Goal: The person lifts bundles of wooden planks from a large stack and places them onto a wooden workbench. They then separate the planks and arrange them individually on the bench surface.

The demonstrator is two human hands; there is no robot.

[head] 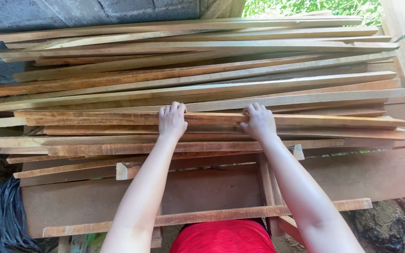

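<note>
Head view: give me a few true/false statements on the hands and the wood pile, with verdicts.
1. Both hands rest on the same long wooden slat. True: the left hand and the right hand each curl their fingers over the slat.
2. The right hand holds a hammer. False: it holds only the slat.
3. The slat lies across a pile of similar slats. True.
4. A grey block wall stands behind the pile. True.
5. The slats stand upright against the wall. False: they lie roughly flat, running left to right.
6. The black plastic bag lies on top of the pile. False: it sits low at the left.
</note>
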